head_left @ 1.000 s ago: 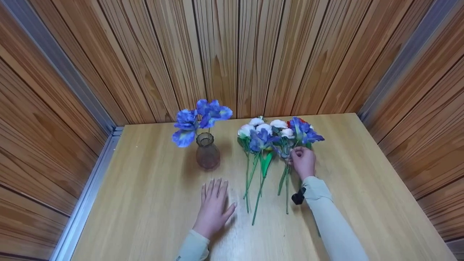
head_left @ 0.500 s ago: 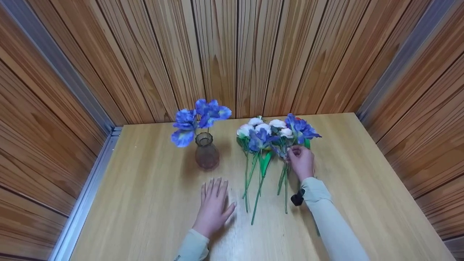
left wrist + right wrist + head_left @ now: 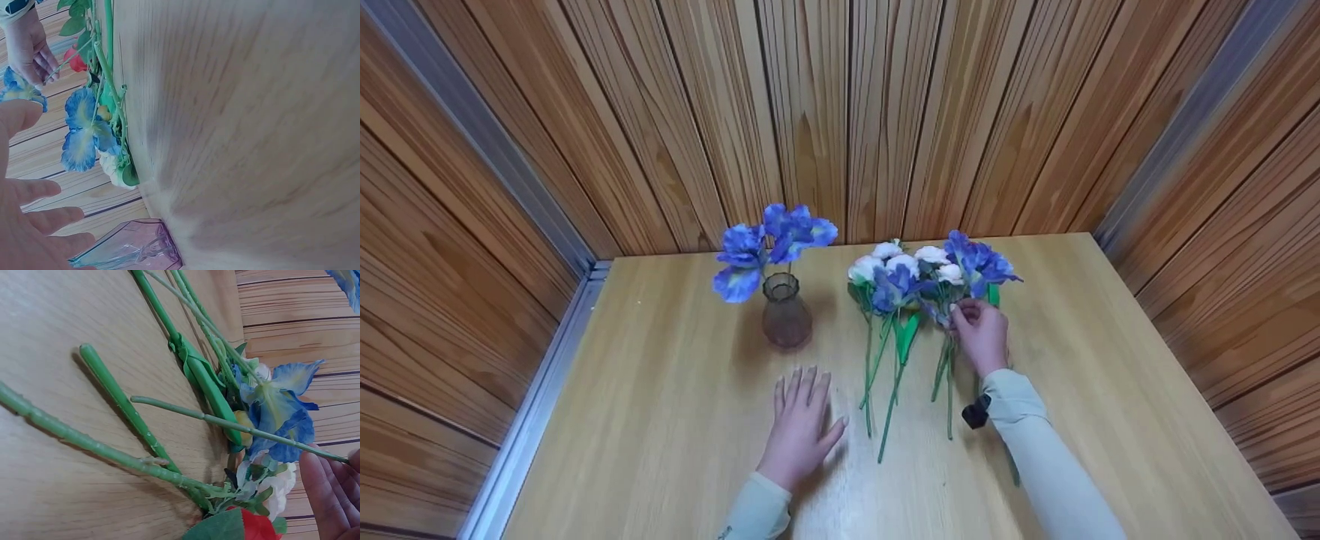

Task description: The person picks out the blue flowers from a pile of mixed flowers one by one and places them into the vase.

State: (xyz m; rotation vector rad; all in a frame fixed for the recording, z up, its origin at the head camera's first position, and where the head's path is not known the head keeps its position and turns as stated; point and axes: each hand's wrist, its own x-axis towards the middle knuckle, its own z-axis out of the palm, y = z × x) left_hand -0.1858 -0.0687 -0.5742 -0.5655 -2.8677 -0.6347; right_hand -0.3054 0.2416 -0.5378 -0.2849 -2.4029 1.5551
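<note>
My right hand (image 3: 984, 334) pinches the thin green stem (image 3: 228, 423) of a blue iris (image 3: 976, 262) between thumb and fingers. The stem's cut end points away from the hand, above the lying flowers, in the right wrist view. My left hand (image 3: 799, 435) is at the front of the table, palm down with its fingers straight and thumb out to the side; it holds nothing. Beyond its fingertips stands a tinted glass vase (image 3: 786, 319) with blue irises (image 3: 796, 231) leaning out of its neck.
Left of my right hand lie white flowers (image 3: 864, 268), another blue iris (image 3: 895, 289) and a green-leaved stem (image 3: 908, 337), stems toward me. A red flower (image 3: 259, 527) lies near the right hand. Wood-panelled walls (image 3: 825, 112) enclose the wooden table (image 3: 675, 420).
The blue iris in my right hand has risen slightly and shifted a little left, and now covers the red flower in the head view. My left hand has stayed in place.
</note>
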